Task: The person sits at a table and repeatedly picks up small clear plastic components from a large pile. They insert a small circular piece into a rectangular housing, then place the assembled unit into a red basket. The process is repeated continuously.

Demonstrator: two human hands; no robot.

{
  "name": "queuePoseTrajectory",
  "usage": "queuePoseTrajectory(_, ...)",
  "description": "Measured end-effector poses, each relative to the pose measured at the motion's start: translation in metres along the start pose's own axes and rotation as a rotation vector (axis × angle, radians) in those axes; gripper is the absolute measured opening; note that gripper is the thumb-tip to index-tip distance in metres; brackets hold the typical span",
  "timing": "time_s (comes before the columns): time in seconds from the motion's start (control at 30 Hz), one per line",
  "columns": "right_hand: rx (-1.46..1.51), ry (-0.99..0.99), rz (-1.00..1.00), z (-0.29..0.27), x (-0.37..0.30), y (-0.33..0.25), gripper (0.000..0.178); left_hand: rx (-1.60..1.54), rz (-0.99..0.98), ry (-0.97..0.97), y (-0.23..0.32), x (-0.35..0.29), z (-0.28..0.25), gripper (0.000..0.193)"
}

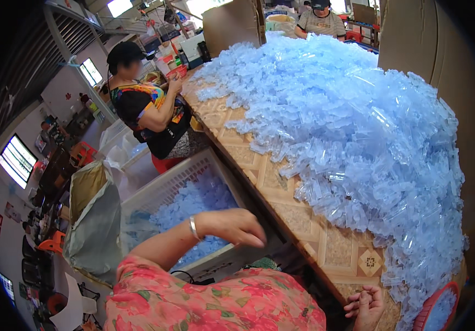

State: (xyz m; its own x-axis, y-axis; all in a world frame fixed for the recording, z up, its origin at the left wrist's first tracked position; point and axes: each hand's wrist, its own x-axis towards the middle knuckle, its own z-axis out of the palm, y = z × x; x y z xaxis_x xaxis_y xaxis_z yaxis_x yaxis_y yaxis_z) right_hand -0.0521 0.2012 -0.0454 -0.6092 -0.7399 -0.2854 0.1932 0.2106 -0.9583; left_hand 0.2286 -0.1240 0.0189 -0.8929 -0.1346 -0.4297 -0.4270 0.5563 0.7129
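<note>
My left hand, with a silver bangle at the wrist, hangs between a white plastic crate and the table. Its fingers curl under, slightly blurred; what they hold, if anything, is hidden. Many small clear bluish plastic pieces lie in the crate below. My right hand is at the table's near edge, fingers bent and thumb closed against them; nothing I can name shows in it. Beside it spreads a large heap of clear bluish plastic pieces, covering much of the wooden-patterned table.
A red basket holding similar pieces stands at the lower right. Cardboard sheets rise along the table's right side. A co-worker stands at the far left of the table, another person behind the heap. A grey-green sack stands left of the crate.
</note>
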Motion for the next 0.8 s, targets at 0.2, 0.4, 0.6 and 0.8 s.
queuePoseTrajectory(0.2, 0.036, 0.05, -0.034, -0.002, -0.003, 0.005, 0.018, 0.118, 0.715, 0.08, 0.099, 0.136, 0.034, 0.038)
queuePoseTrajectory(0.4, 0.078, 0.04, -0.049, -0.001, -0.006, 0.011, 0.017, 0.365, 0.81, 0.24, 0.169, 0.199, 0.069, 0.04)
queuePoseTrajectory(0.6, 0.104, 0.033, -0.084, -0.002, -0.006, 0.015, 0.015, 0.426, 0.763, 0.433, 0.159, 0.256, 0.115, 0.025)
queuePoseTrajectory(0.8, 0.133, -0.014, -0.089, -0.007, -0.005, 0.015, 0.014, 0.556, 0.805, 0.347, 0.16, 0.251, 0.114, 0.032)
